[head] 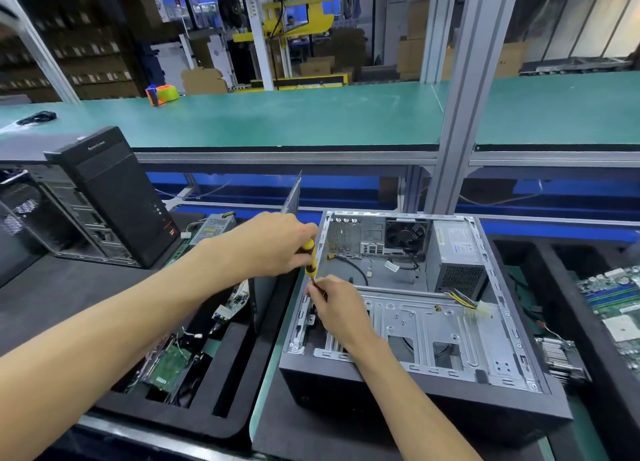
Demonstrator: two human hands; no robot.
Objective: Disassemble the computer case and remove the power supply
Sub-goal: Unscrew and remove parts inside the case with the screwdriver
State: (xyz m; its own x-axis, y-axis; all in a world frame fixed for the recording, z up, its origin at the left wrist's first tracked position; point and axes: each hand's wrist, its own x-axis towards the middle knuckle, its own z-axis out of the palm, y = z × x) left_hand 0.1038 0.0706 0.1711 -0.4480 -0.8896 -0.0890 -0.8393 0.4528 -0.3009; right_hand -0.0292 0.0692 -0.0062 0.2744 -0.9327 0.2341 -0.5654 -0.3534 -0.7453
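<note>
Open case, hands gripping screwdriver (yellow-handled)

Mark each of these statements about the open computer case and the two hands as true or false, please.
1. The left hand holds a yellow and black screwdriver. True.
2. The power supply already lies outside the open case. False: it sits inside, in the far right corner.
3. The right hand is at the screwdriver's tip, by the case's left edge. True.
4. The case's side panel is closed. False: the side is open and the inside shows.
5. A black tower stands left of the open case. True.
</note>
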